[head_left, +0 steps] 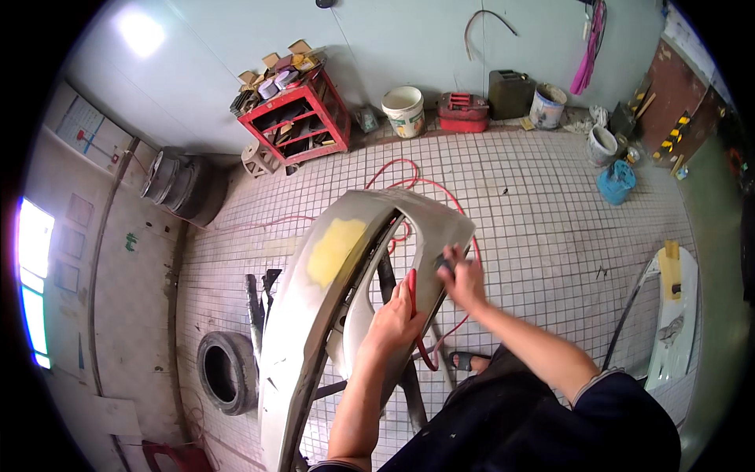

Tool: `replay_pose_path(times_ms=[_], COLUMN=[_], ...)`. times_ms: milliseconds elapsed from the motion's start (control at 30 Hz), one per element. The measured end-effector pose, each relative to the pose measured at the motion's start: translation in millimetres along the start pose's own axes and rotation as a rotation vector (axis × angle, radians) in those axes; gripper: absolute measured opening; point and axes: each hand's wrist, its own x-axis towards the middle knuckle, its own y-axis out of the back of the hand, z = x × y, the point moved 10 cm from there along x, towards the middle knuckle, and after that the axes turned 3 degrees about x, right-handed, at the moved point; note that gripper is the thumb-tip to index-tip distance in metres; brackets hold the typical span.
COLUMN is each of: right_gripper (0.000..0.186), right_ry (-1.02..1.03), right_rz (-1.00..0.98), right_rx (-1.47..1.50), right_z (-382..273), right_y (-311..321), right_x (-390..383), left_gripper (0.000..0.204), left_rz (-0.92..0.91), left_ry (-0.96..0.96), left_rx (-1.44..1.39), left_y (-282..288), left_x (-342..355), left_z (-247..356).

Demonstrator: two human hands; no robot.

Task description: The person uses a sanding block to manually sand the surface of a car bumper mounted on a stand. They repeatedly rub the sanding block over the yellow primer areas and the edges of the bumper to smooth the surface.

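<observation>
A grey car bumper [287, 354] lies across a stand in front of me, with a yellow filler patch [336, 250] on its left part. My left hand [391, 322] is over the bumper's right part, fingers closed around a red hose [427, 358] whose upper end sticks up past the fingers. What fitting that end has, I cannot make out. At the bumper's right end, my right hand [465, 281] is closed on a small dark pad [445, 263], against or just above the grey surface; the hand is slightly blurred.
Dark stand legs [410, 393] show under the bumper. Red hose loops over the tiled floor [543, 236]. A tyre [226, 372] lies at left, a painted panel [675, 322] at right. Along the far wall stand a red shelf cart [334, 106], a white bucket [403, 114] and a red toolbox [462, 114].
</observation>
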Motion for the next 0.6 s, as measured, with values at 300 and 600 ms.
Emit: replay_pose_path(times_ms=[300,600], right_gripper=[0.058,0.058], right_ry=[-0.145,0.042], right_rz=[0.081,0.081], right_rx=[0.108,0.11], right_z=[88,4], right_y=[-3,11], right_x=[23,-15], left_gripper=[0.098,0.103], left_rz=[-0.11,-0.054], left_ry=[-0.072,-0.039], left_rx=[0.143,-0.03], left_y=[-8,-6], left_x=[-7,-9], left_z=[20,7])
